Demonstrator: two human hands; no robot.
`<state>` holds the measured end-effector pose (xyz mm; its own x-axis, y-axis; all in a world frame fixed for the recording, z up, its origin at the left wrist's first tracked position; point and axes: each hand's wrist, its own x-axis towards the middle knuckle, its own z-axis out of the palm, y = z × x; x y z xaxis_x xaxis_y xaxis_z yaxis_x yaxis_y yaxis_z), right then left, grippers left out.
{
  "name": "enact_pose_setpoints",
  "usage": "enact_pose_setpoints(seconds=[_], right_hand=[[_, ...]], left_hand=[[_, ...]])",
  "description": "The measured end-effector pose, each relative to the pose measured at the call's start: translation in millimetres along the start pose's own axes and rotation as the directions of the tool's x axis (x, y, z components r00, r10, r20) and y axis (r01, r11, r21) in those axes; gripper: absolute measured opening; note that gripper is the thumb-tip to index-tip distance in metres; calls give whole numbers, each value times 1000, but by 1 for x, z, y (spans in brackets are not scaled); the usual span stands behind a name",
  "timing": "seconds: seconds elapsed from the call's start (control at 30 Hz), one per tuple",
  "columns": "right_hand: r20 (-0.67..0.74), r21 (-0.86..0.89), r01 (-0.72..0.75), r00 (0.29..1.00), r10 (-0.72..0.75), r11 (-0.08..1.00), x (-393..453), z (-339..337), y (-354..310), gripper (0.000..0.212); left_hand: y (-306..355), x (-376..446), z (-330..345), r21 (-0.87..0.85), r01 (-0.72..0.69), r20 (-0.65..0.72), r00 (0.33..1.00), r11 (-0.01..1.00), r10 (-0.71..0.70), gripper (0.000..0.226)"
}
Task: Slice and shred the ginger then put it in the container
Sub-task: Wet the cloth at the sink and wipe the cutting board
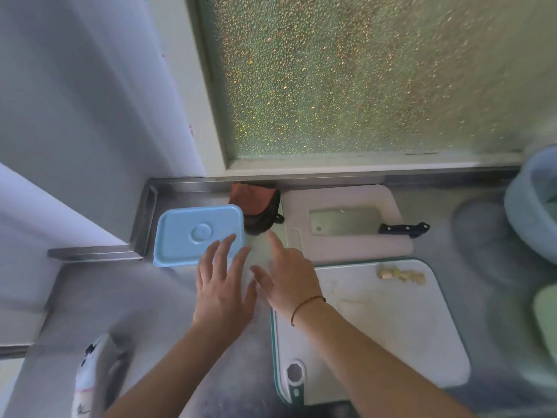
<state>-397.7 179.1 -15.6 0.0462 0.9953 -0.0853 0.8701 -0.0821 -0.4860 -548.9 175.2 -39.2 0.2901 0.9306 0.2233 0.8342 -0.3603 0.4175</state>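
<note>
Pale ginger pieces (402, 275) lie at the far right corner of the white cutting board (391, 327). A cleaver (343, 221) with a black handle rests flat on the pink board (346, 247) behind it. A light blue container lid (187, 236) sits on the steel counter to the left. My left hand (223, 288) is spread, fingertips over the lid's near right corner. My right hand (289, 276) is beside it, fingers apart, index finger pointing away. Between the hands is a blurred, translucent container shape (256, 254). Neither hand clearly grips anything.
A brown and black cloth item (256, 206) lies behind the lid against the window ledge. A pale blue basin (533, 206) and a green object (547, 321) stand at the right edge. A white printed bag (90, 378) sits at the near left.
</note>
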Motion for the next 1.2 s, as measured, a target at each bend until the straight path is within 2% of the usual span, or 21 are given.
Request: enact_pose_setpoints(seconds=[0.13,0.27,0.37,0.53,0.67,0.87,1.07,1.2], right_hand=[[8,35,-47,999,46,998,-36,-23,52,66],[-17,29,-118,993,118,993,-76,-51,117,66],[-45,34,-168,985,169,985,-99,-66,158,69],[-87,20,-216,972,217,976,-112,-94,219,61],[-31,22,-206,978,206,978,-108,-113,248,56],[-20,78,-234,972,236,969,-110,-135,274,45],[-46,157,-281,956,291,947,-118,-143,287,39],[-9,137,-282,958,286,949,-114,-136,288,38]], left_hand=[[32,-23,30,-76,-32,136,990,997,42,56],[70,-28,56,-83,-65,231,970,994,83,48],[98,-23,72,-102,-27,285,957,994,55,46],[152,-1,95,-101,24,364,931,995,15,41],[187,12,109,-110,54,368,930,992,-9,40],[228,21,136,-159,-89,354,925,983,141,35],[247,35,149,-232,-67,350,925,971,147,35],[243,44,147,-214,-45,364,923,976,122,37]])
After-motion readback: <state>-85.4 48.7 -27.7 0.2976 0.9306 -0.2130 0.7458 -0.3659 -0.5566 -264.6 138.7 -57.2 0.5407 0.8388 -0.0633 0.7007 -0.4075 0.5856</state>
